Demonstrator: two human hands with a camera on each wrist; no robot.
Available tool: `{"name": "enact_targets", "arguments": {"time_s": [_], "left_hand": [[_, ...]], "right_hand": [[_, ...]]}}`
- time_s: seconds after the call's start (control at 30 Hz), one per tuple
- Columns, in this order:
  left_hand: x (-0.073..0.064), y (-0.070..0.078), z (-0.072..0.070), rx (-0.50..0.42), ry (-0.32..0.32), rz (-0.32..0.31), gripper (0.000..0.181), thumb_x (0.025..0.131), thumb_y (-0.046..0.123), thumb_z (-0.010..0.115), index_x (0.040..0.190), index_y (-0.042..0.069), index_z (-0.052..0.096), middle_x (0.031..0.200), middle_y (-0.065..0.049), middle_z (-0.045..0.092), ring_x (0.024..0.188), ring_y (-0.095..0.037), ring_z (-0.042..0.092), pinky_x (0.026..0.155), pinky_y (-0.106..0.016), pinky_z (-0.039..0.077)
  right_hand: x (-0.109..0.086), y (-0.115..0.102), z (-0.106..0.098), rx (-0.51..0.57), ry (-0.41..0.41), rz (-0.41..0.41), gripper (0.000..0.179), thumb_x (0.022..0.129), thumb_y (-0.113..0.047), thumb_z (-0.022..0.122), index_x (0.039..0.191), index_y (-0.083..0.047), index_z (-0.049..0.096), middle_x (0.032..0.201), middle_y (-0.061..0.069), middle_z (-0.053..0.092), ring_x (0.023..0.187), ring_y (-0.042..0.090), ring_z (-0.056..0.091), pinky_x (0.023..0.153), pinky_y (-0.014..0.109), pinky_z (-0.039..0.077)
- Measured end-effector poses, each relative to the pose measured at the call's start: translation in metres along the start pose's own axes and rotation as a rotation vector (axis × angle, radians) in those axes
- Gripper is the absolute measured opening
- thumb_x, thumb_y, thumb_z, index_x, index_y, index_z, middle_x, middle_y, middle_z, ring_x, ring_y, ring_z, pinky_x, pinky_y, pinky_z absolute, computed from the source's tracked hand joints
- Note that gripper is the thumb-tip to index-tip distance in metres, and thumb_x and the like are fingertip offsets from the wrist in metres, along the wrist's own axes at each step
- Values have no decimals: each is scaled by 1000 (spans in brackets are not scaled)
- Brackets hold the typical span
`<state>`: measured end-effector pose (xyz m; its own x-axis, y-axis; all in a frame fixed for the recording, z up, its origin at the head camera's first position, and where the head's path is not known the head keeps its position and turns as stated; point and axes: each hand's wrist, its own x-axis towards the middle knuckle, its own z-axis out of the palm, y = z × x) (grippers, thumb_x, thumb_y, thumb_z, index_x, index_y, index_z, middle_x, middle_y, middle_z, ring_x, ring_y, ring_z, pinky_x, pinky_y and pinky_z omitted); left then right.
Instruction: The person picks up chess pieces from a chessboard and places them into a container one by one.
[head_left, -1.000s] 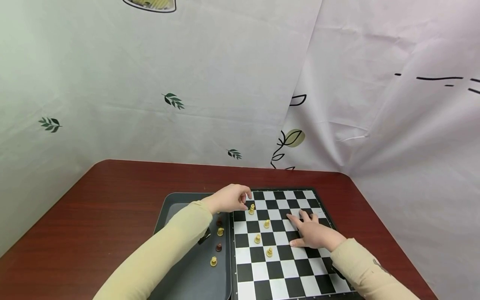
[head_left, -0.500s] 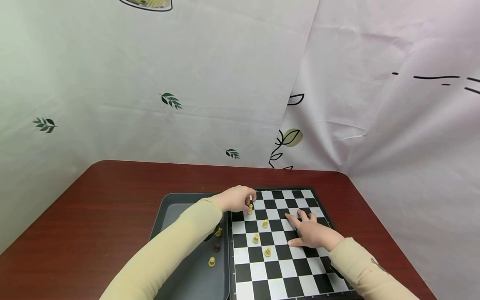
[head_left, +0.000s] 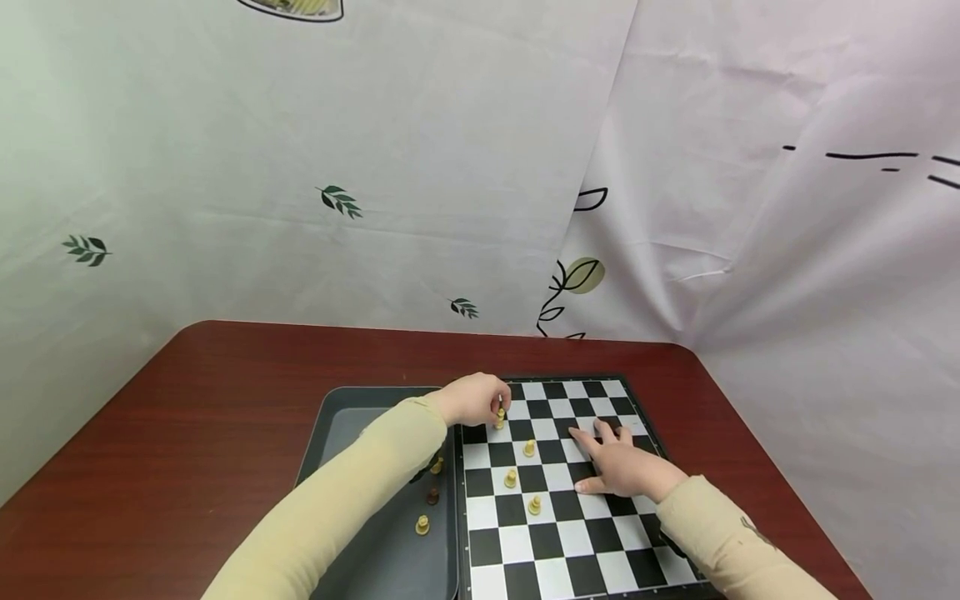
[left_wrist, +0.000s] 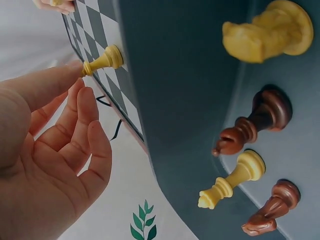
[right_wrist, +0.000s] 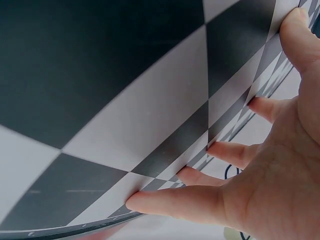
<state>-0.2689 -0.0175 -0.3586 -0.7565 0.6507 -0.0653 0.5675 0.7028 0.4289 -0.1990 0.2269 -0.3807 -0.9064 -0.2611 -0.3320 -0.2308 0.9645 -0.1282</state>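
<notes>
My left hand (head_left: pixel 477 399) pinches the top of a yellow chess piece (left_wrist: pixel 106 58) between thumb and fingertips. The piece's round base meets a square near the far left corner of the chessboard (head_left: pixel 577 533); its head is hidden by the fingers. In the left wrist view the other fingers of my left hand are loosely bent. On the board's right half my right hand (head_left: pixel 624 467) rests with fingers spread, fingertips on the squares. Three more yellow chess pieces, one nearer the middle (head_left: pixel 529 448), one left of it (head_left: pixel 511 479) and one closer to me (head_left: pixel 535 505), stand upright on the board.
A dark grey tray (head_left: pixel 375 542) lies against the board's left edge. It holds several pieces, among them a yellow knight (left_wrist: pixel 270 31), a brown bishop (left_wrist: pixel 255 120), a yellow crowned piece (left_wrist: pixel 232 179) and a brown knight (left_wrist: pixel 274 207). A patterned white cloth (head_left: pixel 420 150) hangs behind the reddish table (head_left: pixel 225 400).
My left hand has moved slightly right and down, its fingers now closed on the yellow piece at the board's far left. The right hand stays in place. The view has shifted a little.
</notes>
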Motion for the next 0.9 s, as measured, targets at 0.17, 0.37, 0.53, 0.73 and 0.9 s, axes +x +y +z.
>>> {"name": "enact_targets", "arguments": {"time_s": [0.17, 0.37, 0.53, 0.73, 0.9], "left_hand": [[1, -1, 2, 5, 5, -8, 10, 85, -1, 63, 86, 9, 65, 65, 4, 47, 61, -10, 42, 60, -24, 36], [1, -1, 4, 11, 21, -1, 11, 86, -1, 61, 83, 10, 64, 65, 4, 47, 61, -11, 41, 60, -25, 36], [0, -2, 4, 13, 25, 8, 11, 86, -1, 61, 84, 9, 65, 64, 4, 45, 61, -10, 40, 61, -25, 35], [1, -2, 4, 16, 28, 19, 11, 86, -1, 60, 85, 9, 65, 63, 4, 44, 60, -10, 40, 60, -24, 35], [0, -3, 4, 9, 31, 21, 12, 87, 0, 60, 84, 10, 65, 62, 5, 43, 60, -10, 39, 60, -25, 34]], "right_hand": [[-1, -1, 0, 5, -4, 5, 80, 80, -44, 69, 143, -8, 34, 145, 29, 25, 126, 56, 27, 90, 63, 40], [0, -2, 0, 7, -3, 0, 81, 80, -44, 69, 143, -8, 35, 145, 29, 25, 126, 57, 27, 89, 63, 40], [-1, -2, -1, 5, -1, -1, 80, 80, -43, 69, 143, -8, 35, 145, 30, 25, 126, 57, 27, 90, 62, 40], [-2, -2, -1, 3, 4, -4, 80, 80, -43, 69, 143, -7, 35, 145, 30, 26, 126, 57, 28, 89, 62, 41], [-1, -1, -1, 1, 5, -8, 80, 80, -43, 69, 143, -7, 35, 145, 30, 26, 126, 57, 28, 89, 61, 41]]}}
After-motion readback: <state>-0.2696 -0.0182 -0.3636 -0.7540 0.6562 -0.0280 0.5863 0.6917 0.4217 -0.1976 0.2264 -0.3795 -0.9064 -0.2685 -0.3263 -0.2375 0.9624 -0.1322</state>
